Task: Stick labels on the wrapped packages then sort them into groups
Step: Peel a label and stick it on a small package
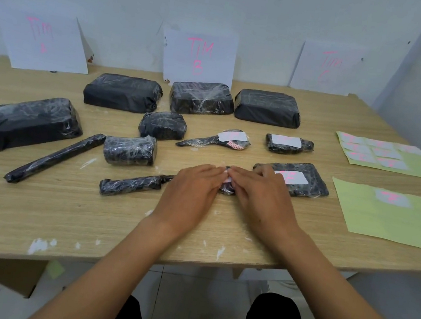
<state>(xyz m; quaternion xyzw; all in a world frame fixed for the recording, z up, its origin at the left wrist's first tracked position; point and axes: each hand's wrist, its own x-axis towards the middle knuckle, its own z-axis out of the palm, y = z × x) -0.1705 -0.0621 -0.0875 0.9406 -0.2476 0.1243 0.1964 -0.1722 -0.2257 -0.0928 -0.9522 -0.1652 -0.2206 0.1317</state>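
A long thin black wrapped package lies near the table's front. My left hand and my right hand both lie flat over its right end, pressing a white label onto it; only a sliver of the label shows between my fingertips. Three packages behind carry white labels: a spoon-shaped one, a small one and a flat one just right of my right hand. Several unlabelled black packages lie to the left and at the back.
Two green backing sheets lie at the right: the far sheet holds several labels, the near sheet holds one. Three white signs with pink writing lean on the wall: left, middle, right. The table's front edge is close to my knees.
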